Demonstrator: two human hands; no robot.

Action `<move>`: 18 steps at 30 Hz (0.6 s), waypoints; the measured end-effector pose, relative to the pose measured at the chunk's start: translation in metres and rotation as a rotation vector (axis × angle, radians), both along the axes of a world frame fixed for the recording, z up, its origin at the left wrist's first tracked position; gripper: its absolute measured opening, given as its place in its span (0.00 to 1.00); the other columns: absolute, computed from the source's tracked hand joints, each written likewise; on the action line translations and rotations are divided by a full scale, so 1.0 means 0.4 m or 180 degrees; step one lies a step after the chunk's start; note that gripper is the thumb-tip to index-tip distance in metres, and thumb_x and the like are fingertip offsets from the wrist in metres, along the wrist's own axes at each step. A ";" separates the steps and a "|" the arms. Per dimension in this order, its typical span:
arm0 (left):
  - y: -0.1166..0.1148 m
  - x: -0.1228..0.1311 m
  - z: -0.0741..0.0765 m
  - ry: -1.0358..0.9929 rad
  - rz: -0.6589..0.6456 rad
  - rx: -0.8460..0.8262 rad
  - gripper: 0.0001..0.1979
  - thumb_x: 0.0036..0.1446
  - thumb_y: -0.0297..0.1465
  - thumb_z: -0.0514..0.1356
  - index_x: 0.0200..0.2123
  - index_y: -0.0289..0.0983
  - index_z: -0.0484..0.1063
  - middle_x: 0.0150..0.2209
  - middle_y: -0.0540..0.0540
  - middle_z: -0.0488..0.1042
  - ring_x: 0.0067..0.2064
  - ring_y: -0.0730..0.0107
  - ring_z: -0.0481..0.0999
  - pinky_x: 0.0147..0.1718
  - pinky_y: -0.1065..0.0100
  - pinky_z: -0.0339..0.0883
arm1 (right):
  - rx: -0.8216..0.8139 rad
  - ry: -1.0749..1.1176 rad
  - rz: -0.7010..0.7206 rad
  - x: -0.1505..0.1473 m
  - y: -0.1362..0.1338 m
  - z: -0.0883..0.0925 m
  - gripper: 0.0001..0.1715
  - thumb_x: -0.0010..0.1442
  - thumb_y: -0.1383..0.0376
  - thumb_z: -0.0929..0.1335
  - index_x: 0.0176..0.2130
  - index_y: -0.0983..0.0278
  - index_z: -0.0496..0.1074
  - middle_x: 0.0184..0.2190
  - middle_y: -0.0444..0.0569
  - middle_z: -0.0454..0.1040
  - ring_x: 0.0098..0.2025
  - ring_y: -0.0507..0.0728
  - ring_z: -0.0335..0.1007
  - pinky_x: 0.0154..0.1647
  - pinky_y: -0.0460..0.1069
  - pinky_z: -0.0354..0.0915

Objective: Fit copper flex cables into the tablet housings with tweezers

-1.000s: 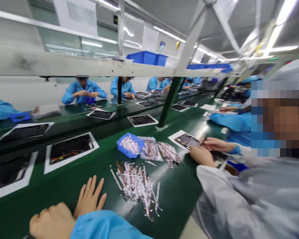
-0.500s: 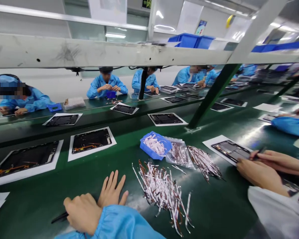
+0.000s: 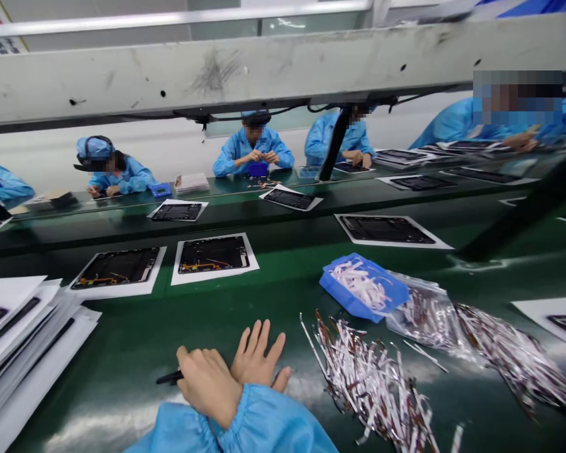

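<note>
My forearms are crossed on the green bench. My left hand point(image 3: 259, 355) lies palm down with its fingers spread and holds nothing. Over the left wrist crosses my right hand point(image 3: 207, 380), closed around a slim black tool point(image 3: 170, 377); only its dark end sticks out to the left, so I cannot tell its kind. Right of my hands lies a loose pile of thin silvery-white and brown strips point(image 3: 372, 384). Behind it, a blue bin point(image 3: 349, 306) holds white strips, and a clear plastic bag point(image 3: 434, 314) of strips rests against it.
Another strip bundle point(image 3: 514, 352) lies at right. A stack of white sheets with dark panels point(image 3: 23, 358) stands at left. Dark device panels on paper point(image 3: 217, 253) line the bench point(image 3: 136, 340). A slanted post point(image 3: 514, 220) and an overhead beam point(image 3: 273, 66) cross the view. Several co-workers sit opposite.
The view has swung left, so bench items appear farther right and the paper stack at left shows more fully. My hands keep their crossed pose, the right still gripping the black tool.
</note>
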State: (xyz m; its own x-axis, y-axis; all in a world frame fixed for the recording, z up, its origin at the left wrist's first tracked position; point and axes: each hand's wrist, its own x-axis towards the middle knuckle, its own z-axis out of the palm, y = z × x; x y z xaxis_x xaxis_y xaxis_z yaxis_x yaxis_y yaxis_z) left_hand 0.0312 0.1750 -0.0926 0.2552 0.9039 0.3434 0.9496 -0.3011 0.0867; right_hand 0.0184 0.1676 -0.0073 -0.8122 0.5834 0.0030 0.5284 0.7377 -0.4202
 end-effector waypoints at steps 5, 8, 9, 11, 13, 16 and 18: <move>-0.003 -0.004 0.003 0.0091 -0.0002 0.0043 0.32 0.61 0.46 0.58 0.66 0.48 0.59 0.68 0.42 0.59 0.69 0.55 0.57 0.64 0.54 0.53 | 0.0024 0.0074 -0.0074 -0.009 -0.012 -0.023 0.23 0.60 0.66 0.69 0.54 0.72 0.69 0.39 0.59 0.79 0.43 0.65 0.76 0.45 0.57 0.71; -0.001 -0.010 0.005 0.0138 -0.0045 0.0093 0.30 0.61 0.41 0.58 0.66 0.47 0.60 0.68 0.42 0.60 0.68 0.54 0.59 0.64 0.55 0.54 | 0.0095 0.0129 -0.0192 -0.020 -0.016 -0.032 0.25 0.61 0.66 0.67 0.56 0.71 0.68 0.38 0.59 0.79 0.43 0.65 0.77 0.45 0.57 0.72; 0.000 -0.011 0.006 0.0143 -0.0061 0.0112 0.30 0.61 0.39 0.58 0.66 0.46 0.61 0.67 0.42 0.60 0.68 0.54 0.59 0.63 0.55 0.55 | 0.0140 0.0133 -0.0270 -0.024 -0.016 -0.033 0.27 0.61 0.67 0.66 0.59 0.71 0.67 0.36 0.58 0.79 0.41 0.64 0.77 0.43 0.57 0.72; 0.005 -0.013 0.006 0.0137 -0.0090 0.0150 0.29 0.60 0.35 0.57 0.65 0.45 0.61 0.67 0.41 0.60 0.67 0.53 0.60 0.63 0.54 0.55 | 0.0220 0.0101 -0.0438 -0.032 -0.013 -0.031 0.33 0.61 0.72 0.64 0.65 0.69 0.59 0.32 0.56 0.80 0.36 0.64 0.78 0.38 0.57 0.72; 0.011 -0.012 0.004 0.0119 -0.0112 0.0186 0.28 0.60 0.33 0.56 0.65 0.44 0.63 0.67 0.40 0.61 0.67 0.53 0.61 0.62 0.53 0.56 | 0.0206 0.0017 -0.0517 -0.037 -0.006 -0.026 0.42 0.60 0.73 0.63 0.69 0.67 0.49 0.30 0.55 0.80 0.32 0.63 0.79 0.34 0.56 0.72; 0.018 -0.008 0.002 0.0101 -0.0107 0.0232 0.27 0.61 0.32 0.54 0.63 0.44 0.65 0.66 0.41 0.62 0.66 0.54 0.62 0.62 0.52 0.57 | 0.0093 -0.0056 -0.0515 -0.038 0.005 -0.019 0.45 0.60 0.69 0.65 0.71 0.60 0.45 0.30 0.52 0.81 0.31 0.64 0.79 0.32 0.56 0.72; 0.021 -0.006 0.001 0.0118 -0.0084 0.0256 0.26 0.61 0.32 0.53 0.63 0.45 0.65 0.66 0.43 0.62 0.66 0.55 0.62 0.61 0.52 0.58 | 0.0038 -0.0126 -0.0506 -0.038 0.012 -0.020 0.36 0.63 0.68 0.64 0.68 0.61 0.54 0.31 0.53 0.81 0.32 0.64 0.80 0.33 0.57 0.73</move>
State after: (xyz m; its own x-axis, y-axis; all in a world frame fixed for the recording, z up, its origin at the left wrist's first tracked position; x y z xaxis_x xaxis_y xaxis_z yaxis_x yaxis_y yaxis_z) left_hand 0.0288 0.1834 -0.0921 0.2925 0.8665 0.4045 0.9434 -0.3307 0.0263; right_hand 0.0030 0.1725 -0.0155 -0.7093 0.7046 -0.0196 0.6548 0.6484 -0.3884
